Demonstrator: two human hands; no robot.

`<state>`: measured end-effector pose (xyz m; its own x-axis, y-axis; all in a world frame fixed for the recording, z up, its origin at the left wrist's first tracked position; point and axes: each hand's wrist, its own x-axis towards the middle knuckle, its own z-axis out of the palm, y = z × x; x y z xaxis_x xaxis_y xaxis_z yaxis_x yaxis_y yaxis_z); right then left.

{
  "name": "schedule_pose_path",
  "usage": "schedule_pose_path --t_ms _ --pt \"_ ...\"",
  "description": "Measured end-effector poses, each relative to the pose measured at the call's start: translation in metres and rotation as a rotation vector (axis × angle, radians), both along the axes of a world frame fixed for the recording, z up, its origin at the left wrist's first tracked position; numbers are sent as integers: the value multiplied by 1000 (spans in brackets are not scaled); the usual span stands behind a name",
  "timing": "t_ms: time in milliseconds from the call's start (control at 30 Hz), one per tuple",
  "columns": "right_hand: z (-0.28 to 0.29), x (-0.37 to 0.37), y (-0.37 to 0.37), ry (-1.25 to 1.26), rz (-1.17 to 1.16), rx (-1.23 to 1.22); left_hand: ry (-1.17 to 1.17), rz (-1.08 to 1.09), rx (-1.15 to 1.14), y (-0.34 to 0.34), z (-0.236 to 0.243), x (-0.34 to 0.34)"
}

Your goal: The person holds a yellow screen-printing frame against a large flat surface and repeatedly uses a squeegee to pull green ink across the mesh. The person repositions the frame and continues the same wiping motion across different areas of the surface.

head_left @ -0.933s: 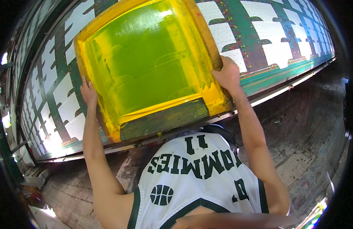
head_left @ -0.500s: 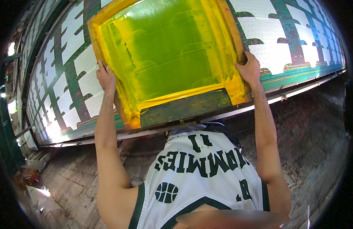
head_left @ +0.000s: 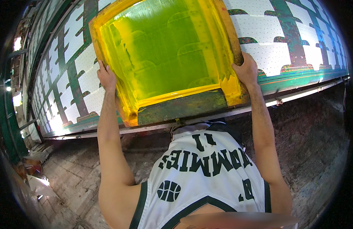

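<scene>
A screen printing frame [head_left: 161, 57] with yellow-stained wooden sides and a translucent yellow-green mesh lies over the long table in front of me. My left hand [head_left: 106, 77] grips its left side, thumb on top and fingers hidden along the outer edge. On the opposite side, my right hand [head_left: 246, 70] is closed round the wooden edge, thumb lying inward. A dark, paint-stained strip [head_left: 182, 108] runs along the frame's near end. Through the mesh, faint rounded outlines of what lies beneath can be seen. White cut fabric pieces [head_left: 266, 57] are laid out in rows beside the frame.
The green printing table [head_left: 304, 77] stretches far left and right. A pale metal rail [head_left: 266, 104] runs along its near edge, close to my body. Worn floor [head_left: 79, 168] lies below, with scraps [head_left: 41, 185] at the lower left. A green post [head_left: 10, 126] stands at the left.
The frame has shifted slightly left relative to my view, with both hands still on it. My right hand appears a little further left and my view has tilted slightly.
</scene>
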<state>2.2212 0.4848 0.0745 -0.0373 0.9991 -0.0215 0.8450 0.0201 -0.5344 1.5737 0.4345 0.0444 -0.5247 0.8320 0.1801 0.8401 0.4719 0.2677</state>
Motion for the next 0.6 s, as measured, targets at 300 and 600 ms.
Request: schedule_pose_path --t_ms 300,600 --pt "-29 3 5 -64 6 87 42 31 -114 6 -12 0" --pt "3 -27 -20 -167 105 185 15 -44 -150 4 -20 -13"
